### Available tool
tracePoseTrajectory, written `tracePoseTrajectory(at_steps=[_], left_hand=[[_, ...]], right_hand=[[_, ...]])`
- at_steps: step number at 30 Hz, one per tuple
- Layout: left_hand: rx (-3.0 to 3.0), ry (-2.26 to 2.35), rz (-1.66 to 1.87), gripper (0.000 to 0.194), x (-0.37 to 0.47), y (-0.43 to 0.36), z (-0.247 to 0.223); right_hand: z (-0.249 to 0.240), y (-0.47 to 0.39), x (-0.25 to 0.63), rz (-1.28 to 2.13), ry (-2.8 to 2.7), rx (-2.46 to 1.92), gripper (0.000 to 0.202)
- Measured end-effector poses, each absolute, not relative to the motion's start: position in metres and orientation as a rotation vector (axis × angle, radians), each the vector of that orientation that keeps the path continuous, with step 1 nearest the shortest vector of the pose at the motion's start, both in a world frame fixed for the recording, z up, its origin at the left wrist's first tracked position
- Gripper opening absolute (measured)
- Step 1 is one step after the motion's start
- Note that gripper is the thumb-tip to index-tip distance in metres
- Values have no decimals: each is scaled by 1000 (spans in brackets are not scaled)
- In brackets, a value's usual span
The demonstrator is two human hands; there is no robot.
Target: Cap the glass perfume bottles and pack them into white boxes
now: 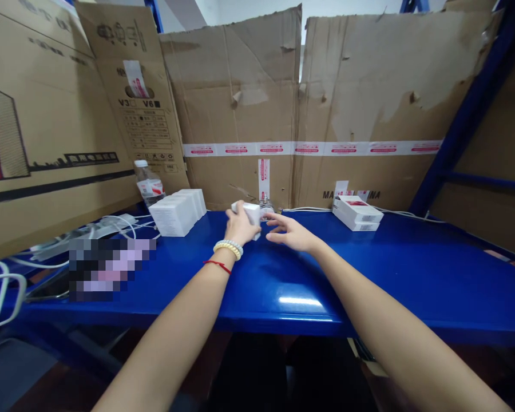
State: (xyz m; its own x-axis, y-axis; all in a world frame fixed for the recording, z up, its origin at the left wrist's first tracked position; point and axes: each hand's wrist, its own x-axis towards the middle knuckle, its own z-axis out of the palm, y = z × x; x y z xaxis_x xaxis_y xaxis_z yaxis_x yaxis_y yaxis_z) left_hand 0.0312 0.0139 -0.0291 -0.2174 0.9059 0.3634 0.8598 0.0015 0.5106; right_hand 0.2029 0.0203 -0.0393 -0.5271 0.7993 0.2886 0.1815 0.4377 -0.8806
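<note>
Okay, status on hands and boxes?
Left hand gripping white box. Right hand open beside it. White box row left, stacked boxes right.

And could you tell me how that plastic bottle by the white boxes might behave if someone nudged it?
The bottle would probably tip fairly easily, being tall and narrow. Its round body suggests it could roll once down. The thin-looking clear wall would likely give a little under the fingers.

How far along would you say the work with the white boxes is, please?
The row of white boxes at left looks already set out. The left hand holds a single box, with the open right hand beside it. The stacked boxes at right may be left, though that is unclear.
</note>
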Motion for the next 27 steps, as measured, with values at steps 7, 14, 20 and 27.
tracePoseTrajectory(at_steps=[7, 14, 20, 27], left_hand=[[1748, 2601, 919, 91, -18, 66, -32], [1919, 2972, 819, 84, -47, 112, -39], [1964, 2976, 797, 85, -57, 129, -36], [2116, 2885, 906, 85, -60, 130, -30]], right_hand=[[-38, 11, 201, 752, -2375, -1080, 72], [-32, 6, 200, 486, -2611, -1025, 58], [-27, 1, 199, 396, -2704, -1045, 57], [-24, -2, 199, 378, -2741, -1059, 59]])
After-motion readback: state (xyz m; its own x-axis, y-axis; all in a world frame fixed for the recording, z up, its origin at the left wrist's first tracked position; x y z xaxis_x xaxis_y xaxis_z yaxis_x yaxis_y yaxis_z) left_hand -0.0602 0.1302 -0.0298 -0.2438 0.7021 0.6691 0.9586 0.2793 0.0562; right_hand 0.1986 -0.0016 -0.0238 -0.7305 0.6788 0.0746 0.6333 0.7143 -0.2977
